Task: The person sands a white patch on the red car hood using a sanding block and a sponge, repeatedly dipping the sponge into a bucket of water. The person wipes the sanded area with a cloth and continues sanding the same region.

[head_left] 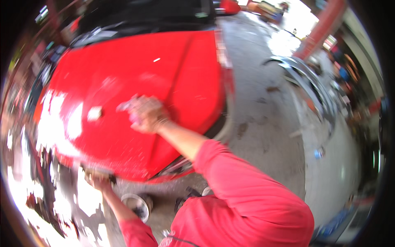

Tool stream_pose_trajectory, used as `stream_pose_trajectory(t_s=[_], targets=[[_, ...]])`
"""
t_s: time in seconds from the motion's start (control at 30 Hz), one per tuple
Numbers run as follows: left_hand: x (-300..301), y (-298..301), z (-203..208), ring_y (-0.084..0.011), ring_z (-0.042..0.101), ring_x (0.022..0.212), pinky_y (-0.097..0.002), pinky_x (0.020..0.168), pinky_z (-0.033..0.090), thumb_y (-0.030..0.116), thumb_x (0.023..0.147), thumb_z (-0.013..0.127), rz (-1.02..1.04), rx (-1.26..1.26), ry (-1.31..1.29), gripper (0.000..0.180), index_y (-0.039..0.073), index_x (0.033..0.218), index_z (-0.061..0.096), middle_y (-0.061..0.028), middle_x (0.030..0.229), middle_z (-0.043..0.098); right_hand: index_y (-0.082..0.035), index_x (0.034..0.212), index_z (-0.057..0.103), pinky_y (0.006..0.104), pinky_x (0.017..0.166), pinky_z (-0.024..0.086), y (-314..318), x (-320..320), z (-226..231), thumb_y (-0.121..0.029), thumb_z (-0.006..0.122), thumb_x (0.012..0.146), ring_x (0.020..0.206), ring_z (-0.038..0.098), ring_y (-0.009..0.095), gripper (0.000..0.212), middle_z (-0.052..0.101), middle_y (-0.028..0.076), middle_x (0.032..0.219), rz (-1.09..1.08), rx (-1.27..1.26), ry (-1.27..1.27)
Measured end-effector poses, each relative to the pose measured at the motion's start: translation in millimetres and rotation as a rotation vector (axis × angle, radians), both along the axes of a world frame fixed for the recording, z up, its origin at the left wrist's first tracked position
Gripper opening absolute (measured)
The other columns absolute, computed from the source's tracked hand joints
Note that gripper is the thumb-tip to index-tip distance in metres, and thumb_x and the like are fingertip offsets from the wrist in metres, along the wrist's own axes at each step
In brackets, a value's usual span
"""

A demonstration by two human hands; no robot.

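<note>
The right hand (146,113) is at the red hood (123,53) — white block (94,113) at its nine o'clock, left hand (98,181) at its seven. Both blurry — can't tell how open or what they hold.

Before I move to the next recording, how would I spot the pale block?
Find the red car hood, then the right hand over it. Left of that hand lies the small pale block. Unlike the formless white glare farther left, it has a squarish outline.

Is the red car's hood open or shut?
Shut, it appears: the hood lies down between the windshield and the headlight, with the right hand over it.
</note>
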State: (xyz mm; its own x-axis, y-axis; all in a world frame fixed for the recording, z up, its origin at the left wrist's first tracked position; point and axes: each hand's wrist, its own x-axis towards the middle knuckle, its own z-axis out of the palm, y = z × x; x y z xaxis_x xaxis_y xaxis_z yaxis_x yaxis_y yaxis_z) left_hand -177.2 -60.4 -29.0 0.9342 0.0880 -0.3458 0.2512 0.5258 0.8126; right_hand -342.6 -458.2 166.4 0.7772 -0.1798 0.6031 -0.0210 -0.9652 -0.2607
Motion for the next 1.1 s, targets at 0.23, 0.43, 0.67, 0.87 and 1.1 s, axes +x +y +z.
stream_pose_trajectory(t_s=[0.23,0.43,0.67,0.87,1.1], targets=[[-108,-112,43,-0.0093,0.053,0.049,-0.0287,0.04,0.048,-0.005,0.099,0.051,-0.096,0.272,-0.365,0.07,0.02,0.165,0.044,-0.0024,0.083,0.062,-0.024,0.146,0.066,0.0555,0.125,0.036,-28,4,-76,-0.06,0.075,0.088,0.152,0.049,0.032,0.068,0.052,0.004,0.165,-0.129,-0.152,0.221],[34,16,45,-0.0086,0.046,0.042,-0.027,0.036,0.046,-0.005,0.099,0.047,0.197,0.019,-0.199,0.069,0.019,0.164,0.037,0.0009,0.065,0.048,-0.026,0.152,0.061,0.0546,0.128,0.034,-18,16,-73,-0.06,0.072,0.092,0.155,0.045,0.031,0.07,0.048,0.003,0.169,-0.073,-0.159,0.215],[-68,-84,57,-0.0112,0.055,0.048,-0.0321,0.043,0.053,-0.004,0.095,0.052,0.024,0.136,-0.277,0.073,0.02,0.163,0.044,-0.0048,0.088,0.066,-0.024,0.152,0.06,0.0564,0.127,0.034,-24,8,-72,-0.059,0.071,0.094,0.155,0.045,0.034,0.069,0.048,0.007,0.169,-0.08,-0.163,0.235],[28,10,39,-0.009,0.048,0.044,-0.0275,0.036,0.048,-0.002,0.097,0.05,0.214,0.054,-0.154,0.071,0.017,0.165,0.041,-0.0037,0.082,0.063,-0.021,0.151,0.061,0.0563,0.125,0.037,-10,15,-67,-0.056,0.071,0.094,0.153,0.047,0.037,0.068,0.049,0.008,0.168,-0.03,-0.15,0.187],[-3,-63,56,-0.0095,0.058,0.052,-0.0275,0.044,0.052,-0.007,0.093,0.051,0.091,0.184,-0.314,0.074,0.015,0.164,0.044,-0.0071,0.101,0.066,-0.017,0.15,0.061,0.0572,0.124,0.037,-17,12,-65,-0.049,0.074,0.095,0.151,0.048,0.042,0.065,0.048,0.011,0.169,-0.017,-0.189,0.184]])
